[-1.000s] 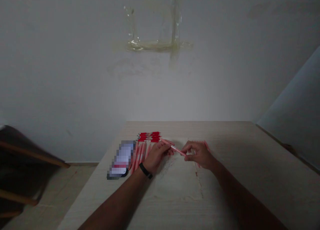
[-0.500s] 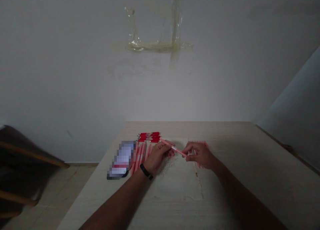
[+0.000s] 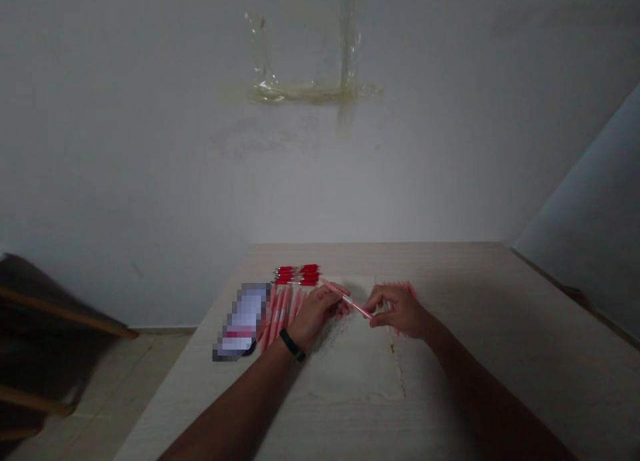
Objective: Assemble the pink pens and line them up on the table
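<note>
1 pink pen (image 3: 361,309) held slantwise over the counter (image 3: 345,431).
The left hand (image 3: 319,312) grasps its farther part, the right hand (image 3: 399,309) pinches its nearer end; red pens (image 3: 298,274), other pink pens (image 3: 280,313) and a pixelated phone (image 3: 245,314) lie near the left.

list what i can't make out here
Head view, all of these:
Pink pens on the right: partly hidden by the right hand.
Held pink pen: any print on it too small to read.
Smartphone: screen contents blurred by pixelation.
Forearms: cut off by the bottom edge.
</note>
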### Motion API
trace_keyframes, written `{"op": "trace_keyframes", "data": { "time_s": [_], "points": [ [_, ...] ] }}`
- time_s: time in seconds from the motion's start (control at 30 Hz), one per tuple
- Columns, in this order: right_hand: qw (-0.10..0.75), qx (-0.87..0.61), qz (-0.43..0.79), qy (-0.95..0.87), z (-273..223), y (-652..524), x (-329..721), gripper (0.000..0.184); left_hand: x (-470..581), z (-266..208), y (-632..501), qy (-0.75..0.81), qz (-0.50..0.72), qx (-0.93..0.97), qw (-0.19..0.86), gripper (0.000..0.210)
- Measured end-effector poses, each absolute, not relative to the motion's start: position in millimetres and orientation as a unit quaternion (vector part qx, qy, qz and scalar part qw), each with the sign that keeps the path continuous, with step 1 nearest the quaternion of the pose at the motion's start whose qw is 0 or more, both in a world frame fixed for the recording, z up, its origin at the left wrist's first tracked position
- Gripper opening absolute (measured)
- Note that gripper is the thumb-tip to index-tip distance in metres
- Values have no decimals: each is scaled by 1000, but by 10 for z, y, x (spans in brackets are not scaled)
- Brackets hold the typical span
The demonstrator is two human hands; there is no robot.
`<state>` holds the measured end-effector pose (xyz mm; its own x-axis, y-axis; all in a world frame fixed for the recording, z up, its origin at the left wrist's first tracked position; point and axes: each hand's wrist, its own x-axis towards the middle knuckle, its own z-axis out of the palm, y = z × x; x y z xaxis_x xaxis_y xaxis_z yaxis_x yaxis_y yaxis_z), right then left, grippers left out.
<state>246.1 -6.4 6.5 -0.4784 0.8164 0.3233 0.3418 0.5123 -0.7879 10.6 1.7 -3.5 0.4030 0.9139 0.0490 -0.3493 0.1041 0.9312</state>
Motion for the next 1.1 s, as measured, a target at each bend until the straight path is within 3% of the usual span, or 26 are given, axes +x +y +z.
{"op": "trace_keyframes", "data": {
  "time_s": [0.13,0.27,0.43,0.63,0.73,0.9,1.1],
  "points": [
    [342,-377,340,-791,136,-114,2414,30,90,-21,16,311,472,531,631,26],
    [347,-391,426,-738,80,-128,2335,33,89,13,-13,320,438,601,587,28],
    [293,-375,487,-732,-6,-139,2292,27,107,-2,-36,313,405,646,566,32],
    [274,-467,415,-731,80,-100,2500,19,109,-69,-24,347,408,673,510,35],
    [276,-542,296,-737,105,0,2759,15,98,-47,-36,374,403,697,460,35],
    [156,-688,170,-688,136,121,3222,13,98,-8,-62,386,371,736,414,31],
    [46,-751,190,-631,122,127,3507,16,106,-30,-69,386,360,746,406,29]
  ]
}}
